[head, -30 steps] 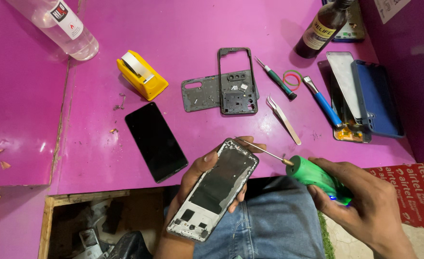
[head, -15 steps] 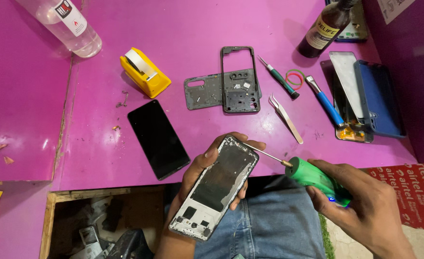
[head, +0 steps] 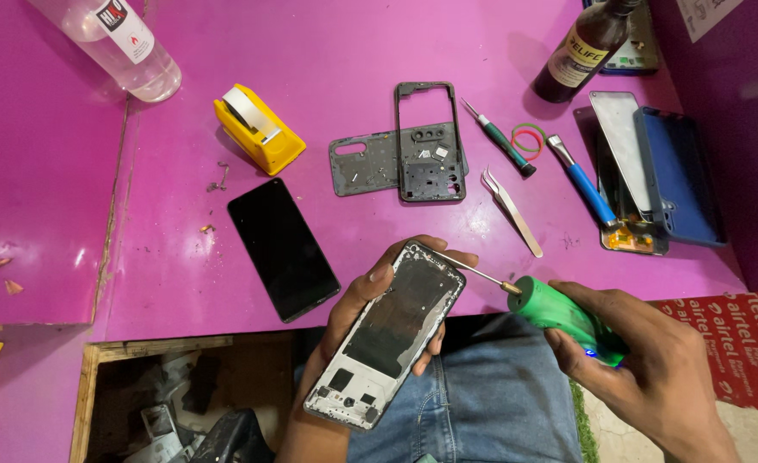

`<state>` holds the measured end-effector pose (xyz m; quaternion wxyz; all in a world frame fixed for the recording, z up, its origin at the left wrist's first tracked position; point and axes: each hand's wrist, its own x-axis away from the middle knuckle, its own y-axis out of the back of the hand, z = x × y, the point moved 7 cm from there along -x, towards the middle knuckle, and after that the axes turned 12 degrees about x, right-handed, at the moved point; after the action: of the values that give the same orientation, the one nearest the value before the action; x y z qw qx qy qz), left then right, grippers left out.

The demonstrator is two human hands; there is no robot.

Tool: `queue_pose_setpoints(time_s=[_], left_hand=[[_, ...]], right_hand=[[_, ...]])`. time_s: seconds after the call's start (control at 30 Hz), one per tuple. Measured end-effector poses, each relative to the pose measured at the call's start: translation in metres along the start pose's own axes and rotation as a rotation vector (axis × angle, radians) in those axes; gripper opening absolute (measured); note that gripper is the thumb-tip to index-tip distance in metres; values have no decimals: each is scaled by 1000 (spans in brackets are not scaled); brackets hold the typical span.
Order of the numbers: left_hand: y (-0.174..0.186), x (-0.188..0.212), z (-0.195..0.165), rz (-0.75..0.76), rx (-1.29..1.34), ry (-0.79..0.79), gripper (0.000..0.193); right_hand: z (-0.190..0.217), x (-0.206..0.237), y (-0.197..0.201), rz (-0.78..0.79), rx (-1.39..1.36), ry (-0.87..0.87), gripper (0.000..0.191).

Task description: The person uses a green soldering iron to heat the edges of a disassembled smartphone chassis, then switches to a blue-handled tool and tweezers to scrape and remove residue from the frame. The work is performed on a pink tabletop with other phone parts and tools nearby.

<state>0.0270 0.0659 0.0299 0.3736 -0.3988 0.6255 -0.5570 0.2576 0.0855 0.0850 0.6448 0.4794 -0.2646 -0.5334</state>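
Screwdriver [head: 559, 315] tip stays at the phone frame [head: 389, 333]; hands unmoved.

1. Both hands, the left hand [head: 370, 300] and the right hand [head: 653, 360], are seen bare; no gloves, rings or watch are worn.
2. No sleeves are seen on the forearms, which are bare as far as the lower edge of the view (the upper arms are out of view).
3. Blue denim jeans [head: 482, 403] are worn, in a mid, slightly faded wash.
4. Stitched seams and a pocket edge are seen on the denim, together with folds across the lap.
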Motion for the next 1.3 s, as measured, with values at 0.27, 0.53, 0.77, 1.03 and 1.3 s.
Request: queue_pose_setpoints(time_s=[0.27, 0.53, 0.77, 1.03, 1.3], left_hand=[[5, -1, 0, 46, -19, 13, 70], [-1, -4, 2, 25, 55, 146, 70], [-9, 2, -4, -36, 1, 177, 77], [-12, 0, -3, -22, 51, 212, 73], [-21, 9, -2, -35, 84, 262, 72]], right_hand=[[-2, -4, 2, 9, 27, -23, 53], [5, -23, 22, -30, 28, 105, 53], [17, -49, 48, -115, 245, 377, 54], [18, -68, 57, -107, 480, 543, 59], [9, -78, 56, -71, 565, 674, 64]])
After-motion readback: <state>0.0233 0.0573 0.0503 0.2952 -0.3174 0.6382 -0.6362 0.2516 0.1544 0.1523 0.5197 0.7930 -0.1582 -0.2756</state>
